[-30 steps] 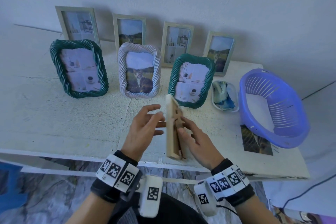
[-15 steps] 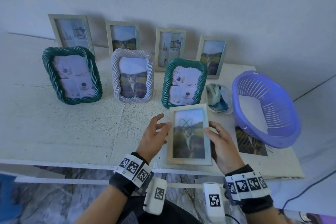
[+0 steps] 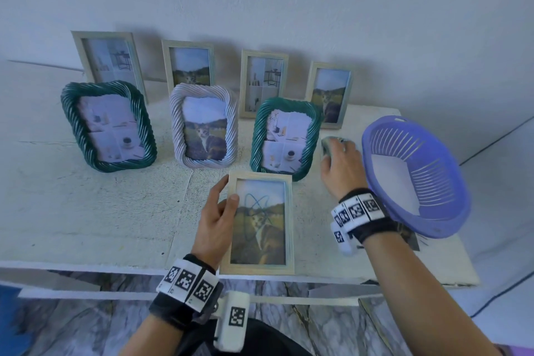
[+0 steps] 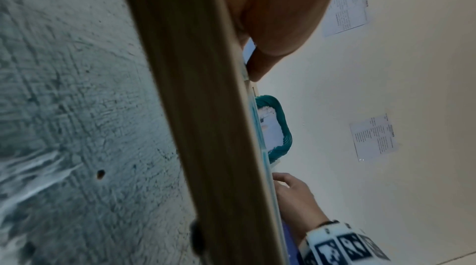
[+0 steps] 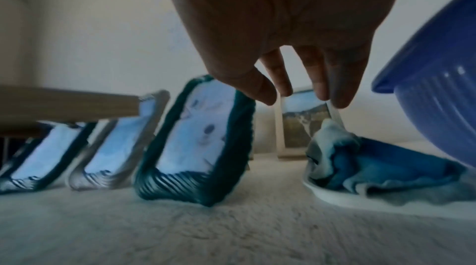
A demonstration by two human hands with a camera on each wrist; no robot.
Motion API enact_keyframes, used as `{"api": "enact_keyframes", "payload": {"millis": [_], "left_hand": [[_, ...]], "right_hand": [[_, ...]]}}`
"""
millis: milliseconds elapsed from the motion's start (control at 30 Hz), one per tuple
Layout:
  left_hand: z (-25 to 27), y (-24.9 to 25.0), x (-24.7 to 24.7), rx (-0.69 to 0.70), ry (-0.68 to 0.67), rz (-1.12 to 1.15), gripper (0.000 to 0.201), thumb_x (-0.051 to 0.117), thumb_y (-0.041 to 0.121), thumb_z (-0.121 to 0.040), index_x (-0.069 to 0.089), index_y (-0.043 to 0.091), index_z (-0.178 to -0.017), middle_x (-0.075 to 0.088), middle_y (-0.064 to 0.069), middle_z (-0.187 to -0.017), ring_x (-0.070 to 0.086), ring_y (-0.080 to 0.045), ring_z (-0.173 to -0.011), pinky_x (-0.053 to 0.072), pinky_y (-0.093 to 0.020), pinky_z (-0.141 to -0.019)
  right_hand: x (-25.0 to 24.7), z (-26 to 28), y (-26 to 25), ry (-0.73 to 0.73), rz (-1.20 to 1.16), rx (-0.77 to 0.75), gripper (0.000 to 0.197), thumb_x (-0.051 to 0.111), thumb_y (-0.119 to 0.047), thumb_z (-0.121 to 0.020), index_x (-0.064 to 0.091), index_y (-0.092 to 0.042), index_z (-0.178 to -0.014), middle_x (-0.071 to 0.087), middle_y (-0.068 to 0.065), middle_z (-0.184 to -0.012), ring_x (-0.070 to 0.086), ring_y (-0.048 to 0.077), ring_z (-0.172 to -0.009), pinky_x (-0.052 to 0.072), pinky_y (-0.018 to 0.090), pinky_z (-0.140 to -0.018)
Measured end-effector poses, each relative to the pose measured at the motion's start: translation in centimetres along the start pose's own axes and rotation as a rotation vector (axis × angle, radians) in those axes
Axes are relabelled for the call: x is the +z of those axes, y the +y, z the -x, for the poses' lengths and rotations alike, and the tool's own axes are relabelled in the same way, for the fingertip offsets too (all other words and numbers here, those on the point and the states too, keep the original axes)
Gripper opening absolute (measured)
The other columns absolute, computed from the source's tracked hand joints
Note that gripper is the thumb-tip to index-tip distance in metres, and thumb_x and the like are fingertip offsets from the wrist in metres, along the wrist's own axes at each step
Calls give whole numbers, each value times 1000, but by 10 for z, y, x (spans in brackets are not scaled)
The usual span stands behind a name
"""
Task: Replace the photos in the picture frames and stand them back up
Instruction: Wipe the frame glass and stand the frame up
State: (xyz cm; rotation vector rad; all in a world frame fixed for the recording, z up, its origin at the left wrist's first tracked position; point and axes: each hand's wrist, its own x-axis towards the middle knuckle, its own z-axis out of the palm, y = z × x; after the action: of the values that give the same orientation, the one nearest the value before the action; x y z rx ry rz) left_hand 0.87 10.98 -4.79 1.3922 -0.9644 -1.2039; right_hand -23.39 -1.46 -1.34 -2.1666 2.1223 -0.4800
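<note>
While the left hand [image 3: 215, 225] holds the wooden frame [image 3: 260, 222] by its left side, thumb lying over the glass and fingers curled behind, the frame faces up above the near edge of the tabletop [image 3: 86, 211]; whether its lower end touches the surface I cannot tell. The glass carries a dark scribble over the cat photo. The right hand [image 3: 341, 165] reaches to the small dish [image 5: 342, 196] toward the far right corner, beside the purple basket [image 3: 416, 176]; its grip is loose, fingers relaxed just above the blue cloth [image 5: 373, 163], nothing held yet. My reading is that the cloth is wanted for wiping the glass. To do it well, pinch the cloth alone so the dish stays put, keep the left grip firm on the edge, move that thumb off the pane, and wipe lightly, clear of the green twisted frame [image 3: 286, 139] standing just behind.
</note>
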Motion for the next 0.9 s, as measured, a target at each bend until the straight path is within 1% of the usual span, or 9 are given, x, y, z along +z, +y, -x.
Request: {"api": "enact_keyframes", "payload": {"millis": [167,300,367,500,600,667,767,833,900], "left_hand": [[4,-2,-3,55,8,-7,43,49,53,-89,44,53,-132,54,-7,-88,50,-22,-80,42,-39,-76],[1,-5,-7,58,14,1,47,50,57,-87,44,53,-133,53,-6,-89,51,-22,-80,44,-42,-78],[0,-6,-8,68,26,-10,41,50,49,-94,43,50,-134,51,-5,-90,49,-20,-82,43,-40,-80],[1,-4,-8,94,44,-40,39,44,29,-102,42,41,-139,45,-6,-73,44,-10,-65,40,-21,-69],[2,-1,-5,119,36,-27,41,43,23,-103,42,34,-142,40,11,-61,39,-5,-57,38,-5,-63],[0,-1,-5,121,32,-13,41,44,22,-103,42,33,-142,49,8,-73,47,0,-62,38,0,-69],[-4,1,-3,119,32,-5,41,44,22,-102,39,39,-140,55,25,-97,56,15,-83,38,-2,-82],[-5,4,-2,119,27,-16,42,43,23,-103,38,39,-140,58,31,-98,56,15,-90,39,-6,-89],[-7,4,-2,132,8,-23,44,43,19,-103,36,34,-144,60,27,-91,57,11,-84,39,-2,-81]], "right_hand": [[21,-34,7,-146,168,151,42,46,-11,-94,42,-9,-135,47,29,-125,48,45,-113,44,46,-91],[32,-49,16,-250,187,233,45,45,-14,-94,39,-12,-139,46,27,-129,47,45,-117,43,47,-93],[34,-51,17,-256,174,227,45,45,-12,-94,40,-11,-138,47,25,-130,48,44,-117,43,48,-94],[32,-42,13,-198,50,221,41,45,-6,-92,46,-10,-133,52,24,-125,53,42,-112,45,45,-91],[20,-21,8,-117,-123,232,41,43,-11,-94,46,-12,-135,55,23,-119,56,40,-106,46,43,-88],[8,3,3,-43,-233,245,39,45,-13,-94,48,-11,-133,59,20,-112,57,35,-99,46,38,-81],[-11,48,-13,65,-464,235,23,50,-11,-94,55,-12,-116,63,9,-101,58,24,-85,41,26,-70],[-19,75,-30,64,-578,144,16,50,-10,-95,54,-18,-108,62,2,-96,59,20,-79,43,21,-62],[-20,95,-46,63,-610,-13,17,50,-15,-96,56,-18,-112,61,-1,-98,59,16,-80,46,17,-65]]}}
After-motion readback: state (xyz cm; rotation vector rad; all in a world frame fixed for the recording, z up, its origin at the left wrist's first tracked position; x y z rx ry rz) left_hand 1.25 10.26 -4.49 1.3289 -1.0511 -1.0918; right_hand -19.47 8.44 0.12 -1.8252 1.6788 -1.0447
